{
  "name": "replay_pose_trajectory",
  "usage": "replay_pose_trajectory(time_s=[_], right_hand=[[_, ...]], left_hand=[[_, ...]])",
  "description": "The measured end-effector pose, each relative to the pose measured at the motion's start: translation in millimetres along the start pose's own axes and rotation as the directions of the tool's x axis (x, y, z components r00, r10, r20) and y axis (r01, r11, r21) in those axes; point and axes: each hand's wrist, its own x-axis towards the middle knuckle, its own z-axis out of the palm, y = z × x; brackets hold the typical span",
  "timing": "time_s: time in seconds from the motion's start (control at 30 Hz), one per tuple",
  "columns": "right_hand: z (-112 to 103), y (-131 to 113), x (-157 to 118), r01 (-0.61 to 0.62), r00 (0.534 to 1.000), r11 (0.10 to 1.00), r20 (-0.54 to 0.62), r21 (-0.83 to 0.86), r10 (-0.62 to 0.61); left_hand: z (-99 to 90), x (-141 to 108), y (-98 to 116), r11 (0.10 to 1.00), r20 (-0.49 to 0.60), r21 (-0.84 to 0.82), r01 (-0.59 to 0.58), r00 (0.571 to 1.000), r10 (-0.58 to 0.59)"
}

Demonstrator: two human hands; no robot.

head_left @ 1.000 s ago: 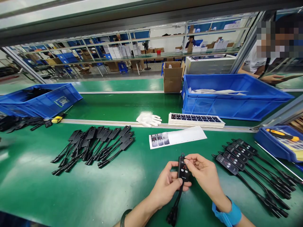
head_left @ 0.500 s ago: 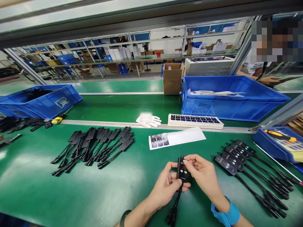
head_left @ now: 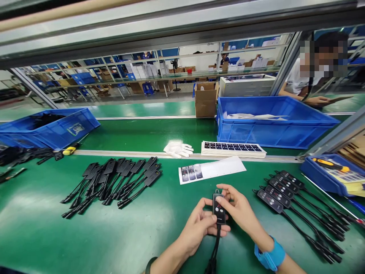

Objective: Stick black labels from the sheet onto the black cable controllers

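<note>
Green bench (head_left: 42, 232): both hands (left (head_left: 199, 224), right (head_left: 239, 209)) pinch controller (head_left: 218, 208).

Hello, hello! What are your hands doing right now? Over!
Left hand and right hand both gripping black controller, cable hanging. Label sheet just beyond. Nothing in the way.

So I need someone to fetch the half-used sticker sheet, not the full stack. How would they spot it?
Start at the big blue bin on the far right of the green bench. In front of it lies a stack of full label sheets, and just nearer sits the half-used sheet. It is a single sheet, mostly bare white, with stickers left only at its left end.
</note>
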Motion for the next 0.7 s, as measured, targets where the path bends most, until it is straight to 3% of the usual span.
replay_pose_trajectory(time_s=[0.3, 0.47, 0.57, 0.7], right_hand=[[16.5, 5.6, -13.0, -0.065, 0.953, 0.989, 0.302, 0.137, 0.021], [14.8, 12.7, -10.0, 0.019, 0.968, 0.992, 0.244, 0.129, -0.05], [17.6, 21.2, -8.1, 0.091, 0.978, 0.995, 0.187, 0.044, -0.098], [22.3, 23.4, -6.2, 0.175, 0.972, 0.977, 0.182, -0.123, -0.151]], left_hand=[[-4.0, 6.1, 3.4, 0.995, -0.068, -0.074, -0.072, 0.995, 0.067], [-7.2, 11.1, -6.4, 0.985, -0.151, 0.129, -0.113, 0.98, 0.132], [-12.9, 17.3, -17.0, 0.953, -0.138, 0.255, -0.162, 0.97, 0.201], [-19.5, 26.9, -23.5, 0.963, -0.116, 0.193, -0.189, 0.97, 0.213]])
